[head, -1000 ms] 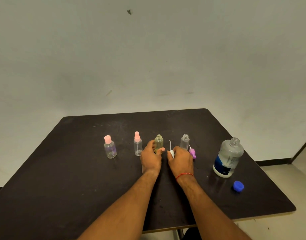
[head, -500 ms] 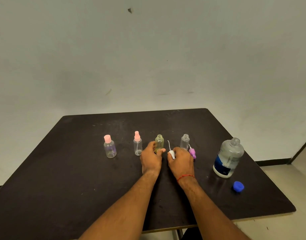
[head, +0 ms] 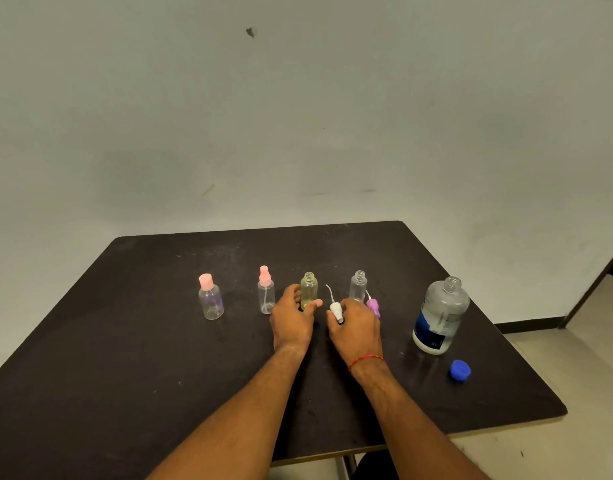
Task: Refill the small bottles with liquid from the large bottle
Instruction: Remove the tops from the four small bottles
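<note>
On the tabletop [head: 125, 358] the left hand [head: 291, 322] curls its grip round the base of the open yellowish small bottle [head: 309, 288], light and easily tipped, so best held low, while the right hand [head: 357, 329] seems to pinch a white pump cap [head: 336, 310], the large bottle [head: 440, 317] standing uncapped nearby.

A big pale wall [head: 298, 116] fills the back of the room. It is plain and a bit dirty. A small dark spot [head: 250, 32] sits high up on it, and thin scuff marks [head: 208, 189] show lower down. In front stands a dark worktop [head: 125, 358] with pale scratches on top. A leg [head: 345, 467] shows under its near edge. To the right the floor [head: 575, 358] is light and smooth. A black strip [head: 530, 322] runs along the bottom of the wall, up to a dark frame [head: 596, 282]. The light is soft.
</note>
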`<state>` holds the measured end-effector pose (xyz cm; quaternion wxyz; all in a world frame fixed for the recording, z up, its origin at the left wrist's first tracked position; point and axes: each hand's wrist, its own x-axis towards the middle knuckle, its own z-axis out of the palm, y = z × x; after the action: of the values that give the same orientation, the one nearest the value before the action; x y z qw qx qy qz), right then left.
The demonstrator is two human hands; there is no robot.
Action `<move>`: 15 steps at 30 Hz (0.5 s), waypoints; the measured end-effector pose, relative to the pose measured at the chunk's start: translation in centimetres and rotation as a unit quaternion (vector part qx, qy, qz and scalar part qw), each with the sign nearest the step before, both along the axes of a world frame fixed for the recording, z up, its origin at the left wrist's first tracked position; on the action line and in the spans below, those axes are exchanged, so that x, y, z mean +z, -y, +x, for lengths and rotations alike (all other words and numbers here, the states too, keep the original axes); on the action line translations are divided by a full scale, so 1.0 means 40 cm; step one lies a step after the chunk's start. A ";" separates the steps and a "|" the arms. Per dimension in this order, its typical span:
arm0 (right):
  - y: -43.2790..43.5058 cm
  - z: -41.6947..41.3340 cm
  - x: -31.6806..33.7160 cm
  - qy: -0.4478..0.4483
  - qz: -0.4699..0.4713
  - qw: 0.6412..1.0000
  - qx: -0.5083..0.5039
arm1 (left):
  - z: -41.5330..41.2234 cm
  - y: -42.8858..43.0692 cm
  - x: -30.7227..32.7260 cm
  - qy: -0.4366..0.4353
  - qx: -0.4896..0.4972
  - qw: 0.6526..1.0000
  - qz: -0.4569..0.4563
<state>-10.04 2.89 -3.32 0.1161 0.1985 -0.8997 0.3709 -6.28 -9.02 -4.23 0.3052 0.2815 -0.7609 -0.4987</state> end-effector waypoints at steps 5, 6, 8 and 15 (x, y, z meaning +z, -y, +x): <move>-0.019 0.025 0.011 0.011 0.010 1.000 0.004 | 0.029 -0.010 0.003 -0.018 0.025 1.000 0.001; -0.023 0.027 0.014 0.015 0.013 1.000 0.003 | 0.037 -0.013 0.002 -0.019 0.025 1.000 0.000; -0.029 0.033 0.020 0.015 0.015 1.000 0.003 | 0.060 -0.018 0.001 -0.025 0.024 0.999 0.003; -0.029 0.047 0.021 -0.016 0.020 1.000 0.009 | 0.148 0.030 -0.005 -0.064 0.070 0.995 -0.043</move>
<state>-8.16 4.05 -2.48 0.1230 0.2142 -0.9032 0.3511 -0.38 -10.23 -4.45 0.3996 0.2882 -0.7389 -0.4597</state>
